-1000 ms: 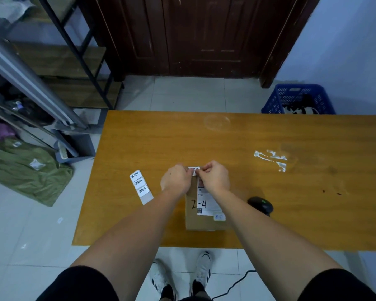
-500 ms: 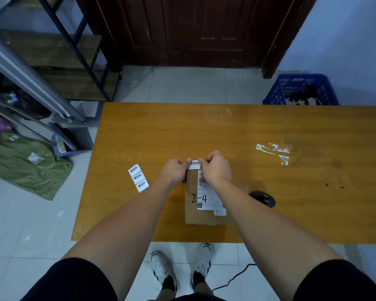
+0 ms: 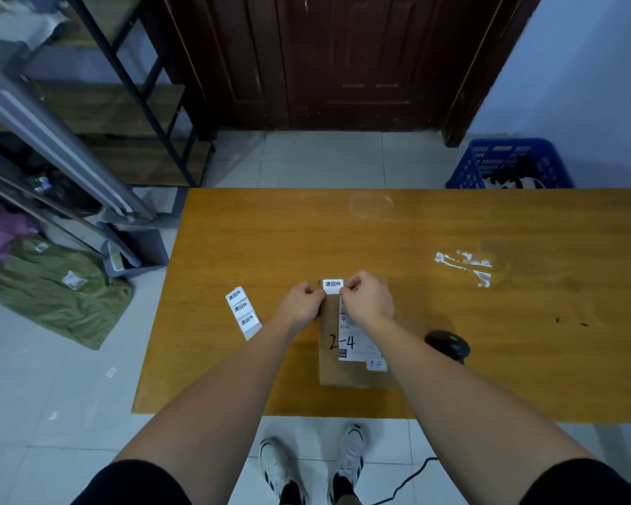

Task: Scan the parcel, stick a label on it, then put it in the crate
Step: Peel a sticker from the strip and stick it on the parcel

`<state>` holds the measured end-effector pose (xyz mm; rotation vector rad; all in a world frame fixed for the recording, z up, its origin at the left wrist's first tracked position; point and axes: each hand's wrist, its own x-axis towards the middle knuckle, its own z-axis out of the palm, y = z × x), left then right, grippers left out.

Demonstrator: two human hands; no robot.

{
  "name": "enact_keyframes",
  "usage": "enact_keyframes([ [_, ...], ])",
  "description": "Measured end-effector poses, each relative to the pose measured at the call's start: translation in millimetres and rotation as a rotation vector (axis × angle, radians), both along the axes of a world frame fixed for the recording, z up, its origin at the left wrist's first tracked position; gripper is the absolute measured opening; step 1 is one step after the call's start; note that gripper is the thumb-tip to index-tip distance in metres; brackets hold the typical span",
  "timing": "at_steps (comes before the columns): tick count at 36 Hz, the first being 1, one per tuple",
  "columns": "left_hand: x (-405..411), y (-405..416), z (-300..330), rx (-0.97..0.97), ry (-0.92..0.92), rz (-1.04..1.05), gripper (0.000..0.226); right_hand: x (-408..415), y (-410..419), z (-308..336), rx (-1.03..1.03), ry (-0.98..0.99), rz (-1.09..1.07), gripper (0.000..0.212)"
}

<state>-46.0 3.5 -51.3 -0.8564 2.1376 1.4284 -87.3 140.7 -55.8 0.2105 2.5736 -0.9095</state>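
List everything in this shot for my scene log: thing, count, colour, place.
parcel: 1, brown, near table edge, marked 2-4
shipping slip: 1, white, on parcel
label: 1, white, pinched over parcel's far end
label strip: 1, white, on table left of parcel
scanner: 1, black, on table right of parcel
table: 1, orange-brown wood
tape scraps: white, table right
crate: 1, blue, floor beyond table
door: 1, dark brown
left hand, right hand: holding label
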Motion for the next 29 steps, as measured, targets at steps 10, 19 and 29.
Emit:
enact_keyframes([
  [10,22,2,4,0.065,-0.036,0.014,0.032,-6,15,7,-0.345,-0.085,-0.169,0.021],
  [19,52,9,-13,0.219,-0.042,-0.006,0.078,31,83,-19,-0.302,-0.018,-0.366,0.031],
  [29,73,29,-29,0.324,-0.068,0.034,0.096,76,99,-38,-0.425,-0.420,-0.168,0.073],
])
